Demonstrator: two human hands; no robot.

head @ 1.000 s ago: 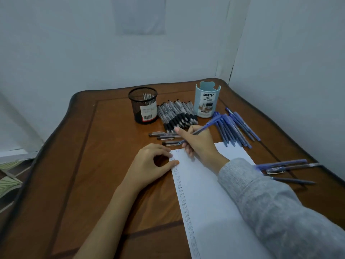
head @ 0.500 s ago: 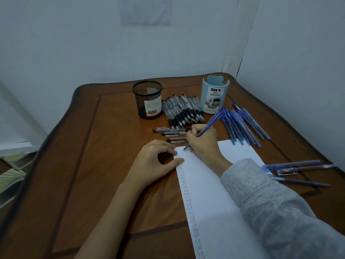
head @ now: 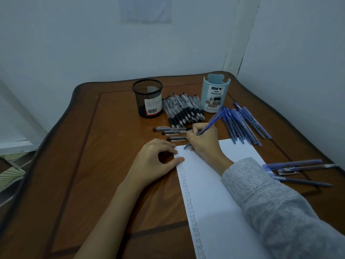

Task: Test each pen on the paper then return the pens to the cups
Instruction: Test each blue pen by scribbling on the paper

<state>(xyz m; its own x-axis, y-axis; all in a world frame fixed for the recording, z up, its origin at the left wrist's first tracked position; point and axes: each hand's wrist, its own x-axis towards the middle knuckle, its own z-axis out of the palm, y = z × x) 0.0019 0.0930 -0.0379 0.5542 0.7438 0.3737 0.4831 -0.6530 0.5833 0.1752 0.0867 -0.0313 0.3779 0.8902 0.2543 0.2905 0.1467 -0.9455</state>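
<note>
**Worktop** point(head: 104, 165): brown wood with a moulded rim, its far right corner set into the corner of the room.

**Sheet of white paper** point(head: 220, 199): lies toward the near right and runs off the near edge. A column of handwritten "test" words point(head: 190, 202) fills its left margin.

**Left hand** point(head: 155, 161): bare forearm, holds nothing. The thumb and bent fingers press down on the sheet's left edge.

**Right hand** point(head: 203, 139): grey knitted sleeve. The fingers pinch a blue plastic pen point(head: 211, 125) with its tip on the sheet's far left corner, at the head of the column.

- Step judged: testing, well under way. Returning not begun.
- Next move calls for a short mark, then setting this pen aside or into a cup.

**Black wire-mesh cup** point(head: 148, 99) and **pale blue organiser cup** point(head: 214, 96): both upright near the far edge. No pen stands out of either.

**Row of black-grip pens** point(head: 183, 111): lies between the cups.

**Row of blue pens** point(head: 242, 124): beside the blue cup, its near ends just touching the sheet.

**Three blue pens** point(head: 298, 171): lie at the right edge.

**Three clear pens** point(head: 171, 133): lie just beyond the hands and crowd the sheet's far corner. They are the only hindrance.
</note>
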